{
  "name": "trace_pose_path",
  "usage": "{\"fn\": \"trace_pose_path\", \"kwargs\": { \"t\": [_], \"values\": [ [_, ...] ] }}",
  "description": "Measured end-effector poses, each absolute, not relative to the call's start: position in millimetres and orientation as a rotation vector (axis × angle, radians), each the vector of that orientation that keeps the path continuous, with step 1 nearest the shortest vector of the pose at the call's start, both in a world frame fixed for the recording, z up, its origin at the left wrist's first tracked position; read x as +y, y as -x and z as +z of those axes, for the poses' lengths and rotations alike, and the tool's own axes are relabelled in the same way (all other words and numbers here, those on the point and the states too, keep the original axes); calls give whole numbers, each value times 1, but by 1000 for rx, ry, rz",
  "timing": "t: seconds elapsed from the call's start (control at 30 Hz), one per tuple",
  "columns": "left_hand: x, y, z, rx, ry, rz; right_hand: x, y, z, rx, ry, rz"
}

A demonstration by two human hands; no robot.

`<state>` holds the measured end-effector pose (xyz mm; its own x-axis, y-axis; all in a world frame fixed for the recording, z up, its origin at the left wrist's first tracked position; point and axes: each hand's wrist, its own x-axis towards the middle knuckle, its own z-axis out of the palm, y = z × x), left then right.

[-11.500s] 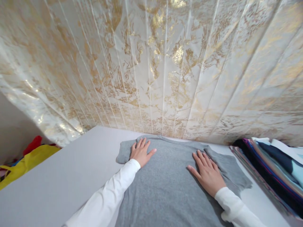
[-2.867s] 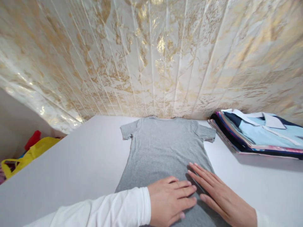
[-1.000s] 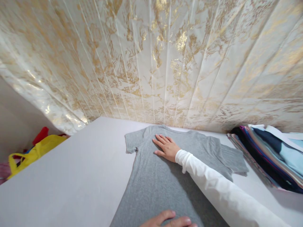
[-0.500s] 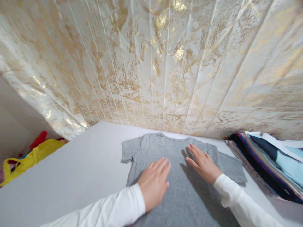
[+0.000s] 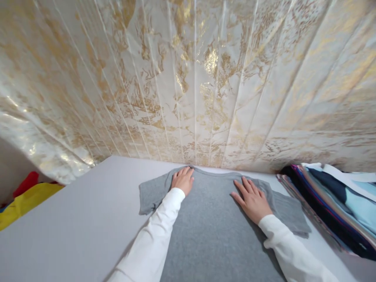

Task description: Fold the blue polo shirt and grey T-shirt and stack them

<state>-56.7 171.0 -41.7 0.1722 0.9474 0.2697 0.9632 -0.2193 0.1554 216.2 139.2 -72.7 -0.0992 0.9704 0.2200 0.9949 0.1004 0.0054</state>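
A grey short-sleeved T-shirt [image 5: 211,219] lies spread on the white table, its neckline toward the far edge. My left hand [image 5: 182,181] rests on the shirt's left shoulder beside the neckline, fingers stretched out and pointing away from me. On the right side of the chest, just below the shoulder, my right hand [image 5: 253,197] lies flat with its fingers spread. Neither hand grips the cloth. Both sleeves show, the right one with small creases; the shirt's lower part runs out of view at the bottom.
A pile of folded clothes [image 5: 331,207] stands on the table [image 5: 73,227] at the right. Yellow cloth [image 5: 32,201] and something red [image 5: 26,184] sit beyond the table's left edge. A white and gold patterned covering [image 5: 194,86] hangs behind the table.
My left hand has moved forward and left, from the middle of the shirt to its left shoulder. My right hand now lies flatter on the cloth. The view has shifted slightly right.
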Motion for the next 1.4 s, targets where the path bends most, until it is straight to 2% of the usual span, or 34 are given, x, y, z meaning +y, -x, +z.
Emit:
{"fn": "trace_pose_path", "kwargs": {
  "t": [0.27,0.43,0.6,0.77,1.03,1.23,1.4],
  "values": [
    [172,57,-50,-1891,2389,-497,140,-217,-67,-2223,2073,-242],
    [166,48,-43,-1886,2406,-481,140,-217,-70,-2216,2014,-177],
    [163,39,-34,-1924,2385,-438,155,-229,-68,-2232,1868,17],
    [149,16,-22,-1918,2443,-381,184,-258,-59,-2172,1859,-9],
    [123,-57,-26,-1505,2839,-419,196,-311,-59,-1938,2015,-78],
    [172,-115,-25,-1465,2841,-565,198,-304,-60,-1950,1915,50],
    [221,-119,-26,-1563,2763,-585,196,-303,-57,-1924,1875,99]
  ]
}}
